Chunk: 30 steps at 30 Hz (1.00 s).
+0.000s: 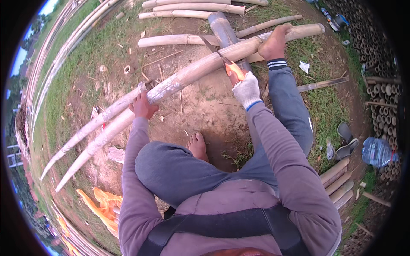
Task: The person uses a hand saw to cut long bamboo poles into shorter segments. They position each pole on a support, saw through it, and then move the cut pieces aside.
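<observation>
Pole (183, 78) is lying across the dark post (223, 29), left hand (144, 106) curling over it leftward, gloved right hand (247, 90) gripping an orange-handled blade (233, 68) beside the post, foot (274, 42) rightward probably preventing rolling.

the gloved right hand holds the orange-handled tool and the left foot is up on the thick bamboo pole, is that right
Not quite: the head view shows the right foot up on the thick bamboo pole, not the left foot. The gloved right hand does hold the orange-handled tool.
</observation>
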Tool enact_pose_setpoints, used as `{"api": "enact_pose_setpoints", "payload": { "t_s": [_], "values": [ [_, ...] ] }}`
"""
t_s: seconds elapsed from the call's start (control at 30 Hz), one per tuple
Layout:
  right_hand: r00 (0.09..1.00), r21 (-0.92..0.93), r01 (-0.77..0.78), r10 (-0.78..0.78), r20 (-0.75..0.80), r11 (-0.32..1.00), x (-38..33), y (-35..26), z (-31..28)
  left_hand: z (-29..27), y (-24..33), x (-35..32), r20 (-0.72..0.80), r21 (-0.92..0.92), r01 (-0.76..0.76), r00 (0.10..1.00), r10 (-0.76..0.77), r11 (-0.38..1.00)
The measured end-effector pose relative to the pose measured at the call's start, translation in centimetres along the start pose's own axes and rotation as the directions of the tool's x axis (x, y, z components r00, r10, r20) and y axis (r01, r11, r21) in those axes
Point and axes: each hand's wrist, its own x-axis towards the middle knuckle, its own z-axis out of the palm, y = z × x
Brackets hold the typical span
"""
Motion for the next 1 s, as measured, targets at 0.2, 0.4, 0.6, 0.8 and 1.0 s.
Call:
{"api": "enact_pose_setpoints", "payload": {
  "t_s": [0.2,0.4,0.6,0.8,1.0],
  "values": [
    [0.990,0.055,0.095,-0.101,0.103,0.994,-10.8,-0.9,-10.2,0.0,-0.5,-0.8,0.029,-0.014,0.018,0.999,-0.018,1.000],
    [0.998,0.007,0.031,-0.030,-0.058,0.999,-12.3,1.7,-10.5,1.7,2.0,1.8,0.013,-0.016,-0.063,0.998,0.063,0.998],
    [0.995,-0.013,-0.021,0.020,-0.095,1.000,0.5,-0.2,-0.3,0.0,0.5,1.8,0.011,-0.014,-0.026,1.000,0.026,1.000],
    [0.996,-0.041,0.081,-0.079,0.046,0.996,-12.5,-2.9,-12.6,0.8,-1.0,0.8,-0.024,-0.046,-0.043,0.999,0.042,0.998],
    [0.998,-0.038,0.037,-0.038,-0.043,0.999,-8.8,0.5,-7.0,0.8,0.0,0.6,-0.033,-0.034,-0.051,0.998,0.050,0.998]
  ]
}}
